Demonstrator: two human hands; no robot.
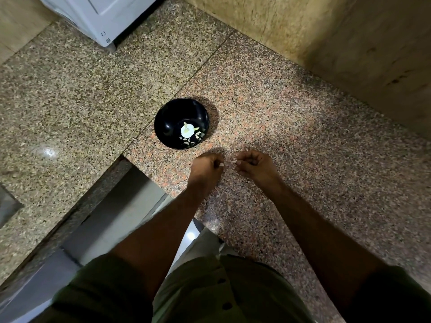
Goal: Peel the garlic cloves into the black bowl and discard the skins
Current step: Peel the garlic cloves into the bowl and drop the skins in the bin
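A black bowl [173, 118] stands on the speckled granite counter [291, 141]; several pale garlic pieces [189, 132] lie in its bottom. Just in front of the bowl, my left hand [206, 167] and my right hand [253, 164] hover close together above the counter, fingers curled. Each seems to pinch something small and pale at its fingertips, possibly garlic skin [229, 162]; it is too small to make out.
A white appliance [100, 17] stands at the back left. A tan tiled wall [349, 43] rises behind and to the right. The counter edge drops to a gap [112, 213] at the lower left.
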